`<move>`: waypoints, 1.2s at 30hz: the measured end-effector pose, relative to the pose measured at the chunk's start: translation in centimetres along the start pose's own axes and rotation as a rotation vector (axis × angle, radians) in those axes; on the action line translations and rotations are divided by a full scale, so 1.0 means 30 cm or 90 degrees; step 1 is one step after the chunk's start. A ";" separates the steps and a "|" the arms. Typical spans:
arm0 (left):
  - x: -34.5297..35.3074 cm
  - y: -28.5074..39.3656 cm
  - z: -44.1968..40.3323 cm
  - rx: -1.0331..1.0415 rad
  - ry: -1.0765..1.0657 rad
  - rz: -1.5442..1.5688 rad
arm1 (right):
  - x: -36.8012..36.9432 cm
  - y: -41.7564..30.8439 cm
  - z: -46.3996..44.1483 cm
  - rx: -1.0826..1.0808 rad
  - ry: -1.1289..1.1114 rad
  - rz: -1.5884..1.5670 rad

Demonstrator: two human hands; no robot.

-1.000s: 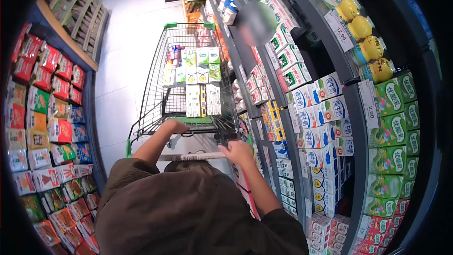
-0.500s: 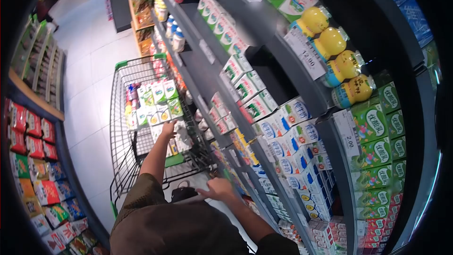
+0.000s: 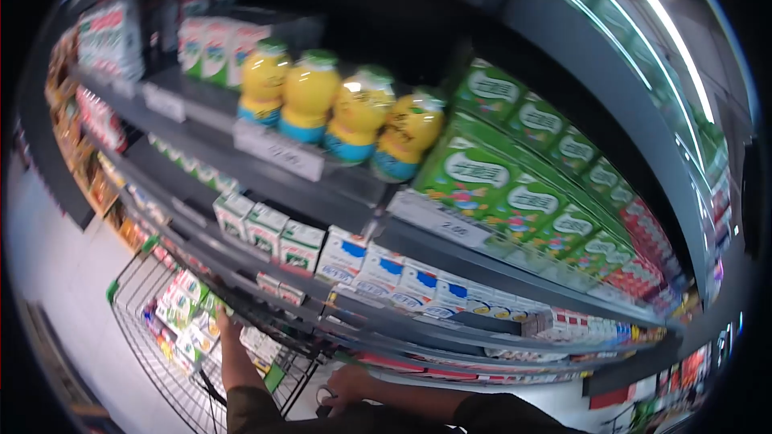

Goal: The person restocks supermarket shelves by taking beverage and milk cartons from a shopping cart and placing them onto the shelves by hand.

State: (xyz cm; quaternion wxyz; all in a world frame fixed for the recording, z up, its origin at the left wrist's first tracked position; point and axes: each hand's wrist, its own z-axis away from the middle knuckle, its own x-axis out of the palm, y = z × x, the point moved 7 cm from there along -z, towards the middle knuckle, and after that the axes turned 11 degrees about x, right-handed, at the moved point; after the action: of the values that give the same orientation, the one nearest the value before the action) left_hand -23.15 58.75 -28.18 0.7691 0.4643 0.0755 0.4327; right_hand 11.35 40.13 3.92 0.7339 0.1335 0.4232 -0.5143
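Note:
A shopping cart (image 3: 145, 345) of dark wire with green corner pieces is at the lower left, holding several white-and-green cartons (image 3: 186, 293). My left hand (image 3: 228, 321) is over the cart, right beside those cartons. Its fingers look stretched out, and I cannot tell whether they touch a carton. My right hand (image 3: 351, 386) is lower down, between the cart and my body, with its fingers curled. A small pale ring-like thing shows at its fingertips, too blurred to name.
Shelves run along the right, with yellow-and-blue bottles (image 3: 350, 116), green drink boxes (image 3: 466, 169), blue-and-white milk cartons (image 3: 378, 269) and a price tag (image 3: 277, 150). Pale floor (image 3: 60, 273) lies left of the cart. Ceiling lights (image 3: 675, 40) shine at the upper right.
My view has turned right and up toward the shelves, so the cart and both hands appear lower. The left hand stays over the cart; the right hand's fingers look more curled.

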 end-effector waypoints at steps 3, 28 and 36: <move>-0.007 0.008 0.045 -0.005 -0.047 0.101 | 0.018 0.008 0.003 -0.006 0.057 -0.018; -0.106 0.042 0.562 -0.181 -0.666 0.237 | 0.085 0.023 -0.056 -0.085 0.209 -0.029; -0.074 0.379 1.226 0.040 -0.280 -0.091 | -0.023 0.012 -0.023 -0.135 0.190 -0.559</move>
State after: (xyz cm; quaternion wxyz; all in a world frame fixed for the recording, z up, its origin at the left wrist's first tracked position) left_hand -12.23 35.46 0.55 0.7808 0.5646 -0.0482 0.2631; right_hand 11.27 41.16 3.95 0.3875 -0.0612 0.5907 -0.7051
